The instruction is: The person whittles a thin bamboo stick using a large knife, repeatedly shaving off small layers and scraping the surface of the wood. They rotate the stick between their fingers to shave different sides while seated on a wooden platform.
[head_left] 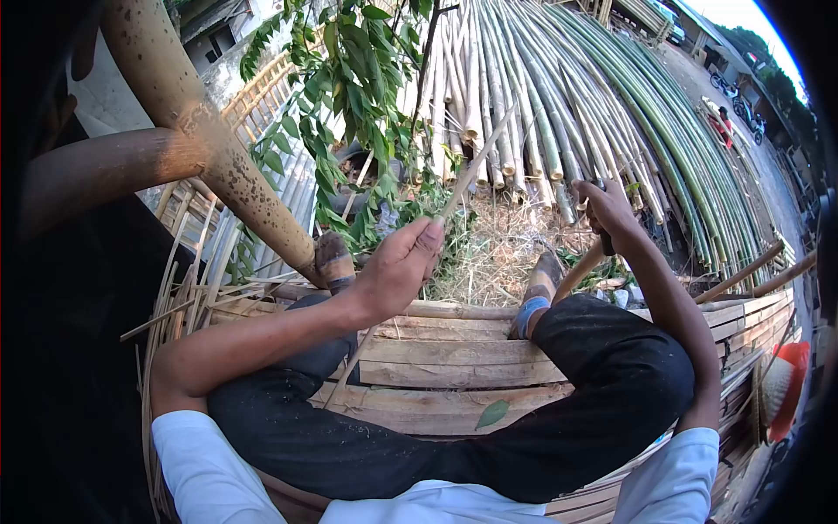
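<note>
A: What has the left hand got?

B: The left hand (400,266), mid-frame, has its grip pinched tight on a thin strip (476,162). The strip slants from the lap up toward the upper middle.

A: And the right?

B: The right hand (607,214), right of centre, is clenched round a tool (578,273). Its wooden handle pokes out below the fist, and I cannot tell what the working end is.

A: What's around them?

B: Poles (559,96) are heaped across the top and a leafy shrub (349,87) stands behind the strip. A thick post (218,166) crosses the upper left. Planks (454,358) lie under the legs.

A: Arms?

B: Both reach forward over bent knees. The left elbow is bent at lower left, and the right forearm is raised.
</note>
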`<state>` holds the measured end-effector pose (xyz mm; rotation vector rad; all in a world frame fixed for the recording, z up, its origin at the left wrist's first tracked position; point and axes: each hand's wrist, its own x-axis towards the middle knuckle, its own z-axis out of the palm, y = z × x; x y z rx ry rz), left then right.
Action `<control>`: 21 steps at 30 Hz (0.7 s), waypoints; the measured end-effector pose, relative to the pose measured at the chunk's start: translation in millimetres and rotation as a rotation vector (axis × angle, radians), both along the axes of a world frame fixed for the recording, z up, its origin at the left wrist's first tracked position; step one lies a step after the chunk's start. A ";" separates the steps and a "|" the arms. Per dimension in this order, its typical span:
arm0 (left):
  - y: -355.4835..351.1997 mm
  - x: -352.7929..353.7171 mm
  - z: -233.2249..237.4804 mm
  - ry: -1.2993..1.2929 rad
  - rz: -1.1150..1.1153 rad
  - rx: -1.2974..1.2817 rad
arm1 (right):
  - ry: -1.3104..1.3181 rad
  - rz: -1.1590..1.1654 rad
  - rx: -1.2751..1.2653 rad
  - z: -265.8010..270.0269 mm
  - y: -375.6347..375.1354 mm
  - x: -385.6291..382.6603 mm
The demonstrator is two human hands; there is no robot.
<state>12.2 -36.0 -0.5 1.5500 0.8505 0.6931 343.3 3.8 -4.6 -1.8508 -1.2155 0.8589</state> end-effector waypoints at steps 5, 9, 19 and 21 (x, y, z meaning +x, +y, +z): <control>5.1 -0.1 1.7 -0.079 -0.027 -0.171 | -0.195 0.208 0.312 6.1 -0.7 -13.7; 9.1 -1.1 -3.9 -0.150 0.014 -0.309 | -0.513 0.526 0.360 31.0 -11.4 -52.2; 6.3 -1.8 -4.4 -0.132 0.053 -0.369 | -0.877 0.793 0.460 27.6 -11.5 -103.0; 5.0 -0.9 -4.5 -0.126 0.048 -0.355 | -0.934 0.795 0.532 26.9 -10.0 -102.4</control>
